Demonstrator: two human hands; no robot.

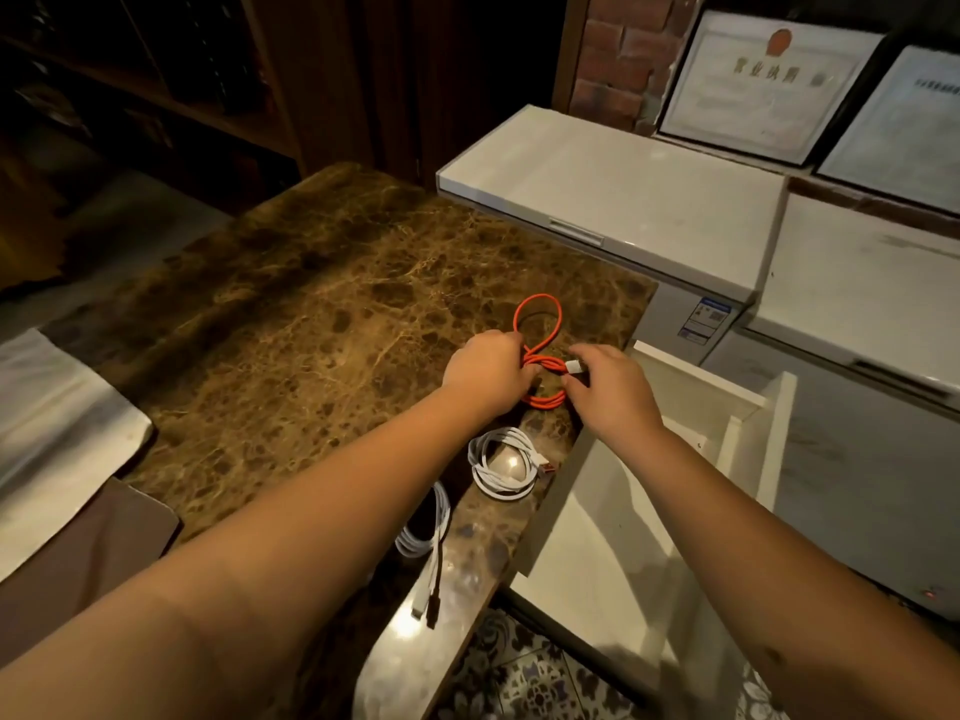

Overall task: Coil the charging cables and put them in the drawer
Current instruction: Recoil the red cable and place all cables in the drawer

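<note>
Two hands' grip on orange cable (540,356), left hand (485,371) clutching loops, right hand (608,389) pinching plug

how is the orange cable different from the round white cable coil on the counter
The orange cable is held in both hands, the left hand and right hand; the white coil lies untouched on the counter. The orange one has a loose loop sticking out; the white coil is a closed ring. Both sit near the open drawer.

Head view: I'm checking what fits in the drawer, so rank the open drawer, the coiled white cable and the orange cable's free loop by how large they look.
1. Open drawer, by far.
2 and 3. Coiled white cable and orange cable's free loop: alike, and the coil lies nearer, so unranked.
</note>
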